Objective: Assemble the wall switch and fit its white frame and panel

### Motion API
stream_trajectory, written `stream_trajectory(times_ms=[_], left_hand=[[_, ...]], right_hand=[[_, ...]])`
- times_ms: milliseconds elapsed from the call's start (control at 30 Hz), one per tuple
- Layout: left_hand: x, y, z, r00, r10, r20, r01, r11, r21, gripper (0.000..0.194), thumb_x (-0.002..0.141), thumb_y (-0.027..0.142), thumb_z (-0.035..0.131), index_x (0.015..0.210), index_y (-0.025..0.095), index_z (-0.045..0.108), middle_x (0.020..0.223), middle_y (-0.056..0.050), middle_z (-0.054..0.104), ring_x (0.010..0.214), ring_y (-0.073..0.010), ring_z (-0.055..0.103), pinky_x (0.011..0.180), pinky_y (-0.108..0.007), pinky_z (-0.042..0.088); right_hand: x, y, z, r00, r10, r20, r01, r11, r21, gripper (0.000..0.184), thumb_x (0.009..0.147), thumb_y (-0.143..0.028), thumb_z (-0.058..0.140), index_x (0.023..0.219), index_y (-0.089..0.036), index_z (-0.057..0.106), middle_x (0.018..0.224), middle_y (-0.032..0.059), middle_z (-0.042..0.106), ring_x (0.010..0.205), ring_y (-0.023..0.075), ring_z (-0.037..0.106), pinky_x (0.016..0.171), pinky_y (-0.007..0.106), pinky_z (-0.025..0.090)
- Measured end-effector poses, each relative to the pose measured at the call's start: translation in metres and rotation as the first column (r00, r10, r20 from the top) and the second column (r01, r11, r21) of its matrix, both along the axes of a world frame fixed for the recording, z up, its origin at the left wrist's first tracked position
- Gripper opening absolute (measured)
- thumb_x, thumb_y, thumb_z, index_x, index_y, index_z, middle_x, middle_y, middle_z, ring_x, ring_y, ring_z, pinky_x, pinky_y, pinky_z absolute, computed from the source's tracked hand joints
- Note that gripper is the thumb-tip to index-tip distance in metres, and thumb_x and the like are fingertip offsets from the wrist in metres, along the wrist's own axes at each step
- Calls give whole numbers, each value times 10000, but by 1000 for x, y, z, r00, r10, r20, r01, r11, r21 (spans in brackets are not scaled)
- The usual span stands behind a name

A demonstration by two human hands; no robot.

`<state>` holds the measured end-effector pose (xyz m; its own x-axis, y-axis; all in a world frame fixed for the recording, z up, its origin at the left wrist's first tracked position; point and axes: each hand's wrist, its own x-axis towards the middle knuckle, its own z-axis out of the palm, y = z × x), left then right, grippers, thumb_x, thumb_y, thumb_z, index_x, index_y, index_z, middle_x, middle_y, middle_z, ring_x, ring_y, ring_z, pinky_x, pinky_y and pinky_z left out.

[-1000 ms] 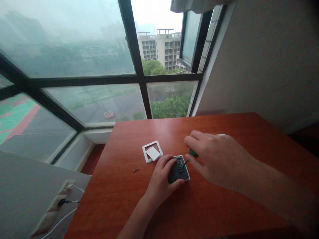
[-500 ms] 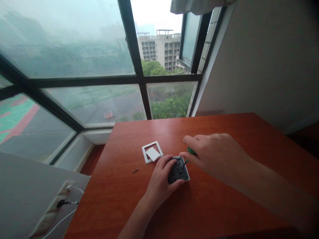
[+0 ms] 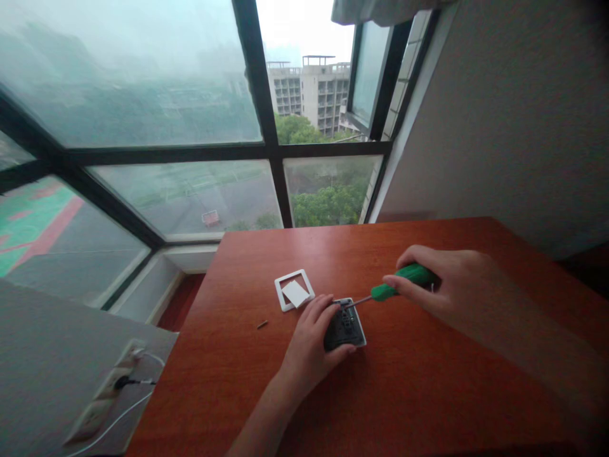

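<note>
On the table, my left hand (image 3: 314,339) grips a square wall switch (image 3: 343,328) by its left side, fingers over the far edge and thumb along the near edge. Its dark inner face points up inside a pale rim. My right hand (image 3: 435,273) is closed round the green handle of a screwdriver (image 3: 384,291). The screwdriver lies at a low slant, and its metal tip meets the far part of the switch's dark face. Whether the tip sits in a slot is too small to tell.
Beyond my left hand lie a white square frame (image 3: 280,295) and a white plate (image 3: 295,293) overlapping it. A small screw (image 3: 262,324) rests to the left on the reddish wooden table (image 3: 200,381). Wall sockets (image 3: 105,390) with cables are at lower left, below windows.
My right hand has moved right and tipped the screwdriver from steep to nearly flat, showing its handle and shaft. My left hand keeps its hold on the switch. The view has shifted slightly.
</note>
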<state>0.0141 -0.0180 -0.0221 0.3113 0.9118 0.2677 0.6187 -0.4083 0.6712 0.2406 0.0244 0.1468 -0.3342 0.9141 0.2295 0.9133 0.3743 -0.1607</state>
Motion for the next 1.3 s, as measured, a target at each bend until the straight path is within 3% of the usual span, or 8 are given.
stream_trajectory(times_ms=[133,233,433,567,733,867,1167,1300], left_hand=[[-9,-4,10,995,50,-81,-47,998,39,664,721,334,788,1306,244,488,1437,-117,452,1325,-327,414,1086,-526,389],[-33,-7,15,972,174,-160,-162,983,82,516,837,277,664,1316,248,476,1348,-104,521,1239,-293,497,1045,-488,429],[-100,-11,15,873,349,-341,-340,936,86,279,899,232,536,1176,203,555,1130,-84,599,1030,-257,607,914,-398,495],[-120,-13,19,829,270,-490,-308,951,4,164,896,228,533,1045,209,598,1030,-63,614,944,-238,616,838,-351,489],[-115,-10,24,752,189,-632,-288,956,-57,163,931,202,442,860,200,589,905,-55,606,815,-211,615,731,-307,456],[-108,-5,28,713,130,-689,-252,965,-79,163,922,189,428,825,190,560,865,-59,607,782,-216,609,697,-305,428],[-101,-1,26,860,70,-506,-182,967,-176,140,857,136,477,835,191,603,830,-39,629,724,-178,594,650,-267,401],[-98,-4,23,959,89,-269,-142,972,-186,89,814,127,527,816,186,594,758,-6,605,652,-137,556,605,-229,403]], right_hand=[[27,-1,-38,949,-128,-288,99,989,-114,291,827,-517,579,820,-231,632,740,17,674,646,195,615,576,286,381],[37,-6,-74,831,-304,-466,160,933,-322,287,801,-513,594,811,-227,609,658,3,621,574,178,566,528,282,386],[36,-26,-137,386,-614,-689,-186,679,-710,381,814,-510,565,1025,-193,583,652,4,618,583,163,561,488,251,427],[27,-38,-158,263,-691,-673,-388,563,-729,374,862,-500,510,1058,-191,588,678,-16,570,498,99,464,406,200,329],[15,-41,-161,312,-668,-675,-374,567,-734,360,874,-544,530,857,-187,576,709,-29,514,461,49,377,375,179,206],[13,-40,-160,337,-651,-680,-401,554,-729,327,864,-507,568,934,-188,578,724,-36,499,454,35,368,383,178,180],[19,-46,-161,372,-629,-683,-403,553,-729,329,869,-492,571,975,-181,581,724,-39,487,466,38,369,391,186,186],[17,-46,-161,366,-644,-672,-390,550,-739,337,855,-507,576,961,-186,581,724,-37,495,459,43,377,386,190,196]])
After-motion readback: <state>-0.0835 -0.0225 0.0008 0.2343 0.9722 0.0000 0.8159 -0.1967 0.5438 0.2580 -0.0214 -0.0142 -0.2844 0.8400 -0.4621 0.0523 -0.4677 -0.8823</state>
